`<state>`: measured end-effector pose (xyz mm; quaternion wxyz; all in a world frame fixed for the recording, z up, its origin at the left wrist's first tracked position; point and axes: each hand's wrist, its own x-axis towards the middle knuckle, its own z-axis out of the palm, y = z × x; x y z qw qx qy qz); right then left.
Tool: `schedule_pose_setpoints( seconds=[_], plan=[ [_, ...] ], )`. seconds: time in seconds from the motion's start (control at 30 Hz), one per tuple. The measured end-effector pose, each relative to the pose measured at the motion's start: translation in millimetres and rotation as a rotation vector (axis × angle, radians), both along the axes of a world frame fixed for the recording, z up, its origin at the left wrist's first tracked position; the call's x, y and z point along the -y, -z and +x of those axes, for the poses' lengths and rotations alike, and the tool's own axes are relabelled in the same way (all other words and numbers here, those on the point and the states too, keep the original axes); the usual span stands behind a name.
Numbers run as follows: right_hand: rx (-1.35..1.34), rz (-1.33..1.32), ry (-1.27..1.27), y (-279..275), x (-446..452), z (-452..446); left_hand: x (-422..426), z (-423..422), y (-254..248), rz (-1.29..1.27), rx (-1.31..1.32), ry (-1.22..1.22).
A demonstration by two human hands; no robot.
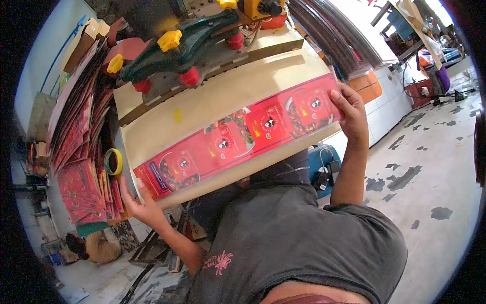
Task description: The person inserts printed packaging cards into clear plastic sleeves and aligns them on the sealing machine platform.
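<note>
Item: dark shirt [304, 238], worn by the person, nearest to view.

Item: left hand [147, 207], by the lower left end of the sheet, thumb parted from the extended fingers; whether the sheet is touched cannot be told.

Item: right hand [352, 109], closed on the sheet's right end, thumb laid on top, fingers partly hidden.

Item: printed sheet [242, 138], one, long, red, with repeated panels, set along the near edge of the tabletop [154, 133]. Grip is judged best taken at the extreme ends, lightly, so that the print is neither creased nor smudged. Both ends should be moved together, and the long edge checked against the straight bar [212, 77] beyond, so that no skew is introduced.

Item: tape roll [119, 162], yellow, by the left edge; better left clear of the sheet's corner.

Item: stack of printed sheets [83, 187], red, leaning at left; sideways knocks are best avoided.

Item: green clamp [202, 40], with yellow knobs [169, 40] and red feet [190, 77], mounted farther back; fingers are prudently held away from it.
</note>
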<state>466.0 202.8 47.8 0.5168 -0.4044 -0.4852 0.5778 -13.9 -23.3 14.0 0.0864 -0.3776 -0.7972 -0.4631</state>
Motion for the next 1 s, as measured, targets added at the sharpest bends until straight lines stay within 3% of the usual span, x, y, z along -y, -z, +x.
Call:
schedule_pose_setpoints(
  seconds=[0.1,0.2,0.57,0.63,0.7,0.73,0.83,1.0],
  plan=[
    [-0.014,0.052,0.001,-8.3,3.6,3.7,12.6,-14.9,7.1,0.05,0.12,-0.017],
    [-0.018,0.108,0.005,-12.1,5.7,2.6,17.5,-17.1,2.8,-0.173,0.193,-0.044],
    [-0.094,0.248,-0.012,-11.9,12.1,7.1,39.9,-37.1,0.1,0.161,0.552,0.028],
    [-0.109,0.239,0.01,-18.7,12.6,1.5,29.6,-25.1,-18.8,0.213,0.491,0.041],
    [0.18,0.103,0.035,-23.3,6.6,-1.4,23.6,-26.9,-26.5,0.242,0.403,0.078],
    [0.18,0.105,0.033,-24.1,2.6,-3.9,20.1,-32.4,-28.0,0.244,0.403,0.077],
    [0.517,-0.017,-0.026,-24.0,-15.7,-6.4,2.1,-54.6,-29.3,0.052,0.351,0.268],
    [0.733,0.142,0.033,-8.8,-53.3,-22.4,-48.3,-71.4,-29.1,-0.197,0.301,0.29]
  ],
)
